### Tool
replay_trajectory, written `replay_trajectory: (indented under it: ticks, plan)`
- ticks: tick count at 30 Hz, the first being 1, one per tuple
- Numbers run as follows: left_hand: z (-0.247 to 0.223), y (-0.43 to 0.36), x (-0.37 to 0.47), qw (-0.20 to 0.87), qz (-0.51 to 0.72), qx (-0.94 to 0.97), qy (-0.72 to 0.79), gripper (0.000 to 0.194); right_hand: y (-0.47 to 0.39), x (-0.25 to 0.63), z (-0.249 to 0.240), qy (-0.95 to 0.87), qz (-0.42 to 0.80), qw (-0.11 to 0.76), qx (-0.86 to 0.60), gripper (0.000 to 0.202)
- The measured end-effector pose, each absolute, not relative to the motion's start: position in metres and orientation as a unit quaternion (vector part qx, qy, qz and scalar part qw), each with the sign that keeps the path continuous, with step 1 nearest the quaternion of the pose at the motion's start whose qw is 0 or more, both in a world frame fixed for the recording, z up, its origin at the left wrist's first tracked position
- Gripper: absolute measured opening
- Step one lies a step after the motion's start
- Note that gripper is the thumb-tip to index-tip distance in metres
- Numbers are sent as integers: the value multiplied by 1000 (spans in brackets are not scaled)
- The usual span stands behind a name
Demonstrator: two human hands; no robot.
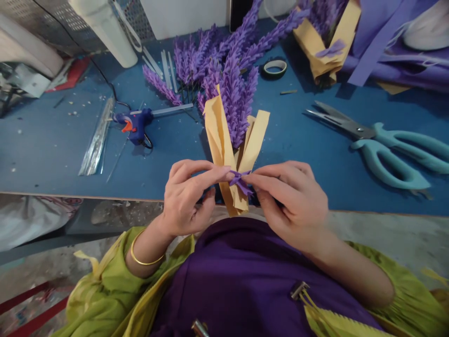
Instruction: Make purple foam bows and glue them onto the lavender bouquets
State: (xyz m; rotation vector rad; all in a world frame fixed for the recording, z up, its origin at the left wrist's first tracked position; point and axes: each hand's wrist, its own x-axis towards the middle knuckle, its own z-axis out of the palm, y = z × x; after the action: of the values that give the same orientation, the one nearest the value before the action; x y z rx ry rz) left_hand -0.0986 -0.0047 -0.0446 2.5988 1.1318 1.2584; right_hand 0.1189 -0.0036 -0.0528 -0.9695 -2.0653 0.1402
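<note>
A bouquet of purple lavender stems (pixel 231 103), wrapped in yellow paper (pixel 219 135), lies at the table's near edge with its flowers pointing away from me. Around the wrap's narrow part sits a small purple ribbon bow (pixel 241 181). My left hand (pixel 191 196) pinches the bow's left side between its fingers. From the other side, my right hand (pixel 291 196) grips the bow's right loop with thumb and forefinger. The fingertips partly cover the bow and the paper under it.
A blue glue gun (pixel 136 122) with a glue stick lies left, beside clear plastic strips (pixel 98 140). Large teal-handled scissors (pixel 372 135) lie right. Behind are a roll of tape (pixel 274 69), loose lavender (pixel 194 51), another wrapped bouquet (pixel 324 51) and purple fabric (pixel 372 32).
</note>
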Motion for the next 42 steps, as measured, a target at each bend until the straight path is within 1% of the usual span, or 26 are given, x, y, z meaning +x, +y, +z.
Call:
replay_trajectory:
  ticks: [10,20,23,27,30,35,38,42]
  plan:
    - [-50,-4,-100,29,410,836,365,52,-5,119,-53,-842,46,395,-364,30]
    - [-49,-3,-99,47,383,845,369,52,-7,113,-58,-872,-52,334,-353,17]
    - [-48,-5,-99,17,391,837,383,49,-7,113,-60,-877,-74,328,-342,15]
    - [-50,-7,-100,-23,377,846,376,50,-10,114,-62,-882,-95,316,-335,18]
    - [-52,-7,-100,-15,358,857,371,53,-12,116,-61,-881,-72,328,-333,22]
    - [-52,-6,-100,-20,336,862,379,54,-15,121,-60,-853,-10,385,-352,30]
    - [-53,-7,-101,-22,339,862,375,55,-16,121,-60,-859,12,389,-333,31]
    - [-53,-9,-105,-34,375,858,350,54,-17,120,-61,-867,-2,382,-319,32]
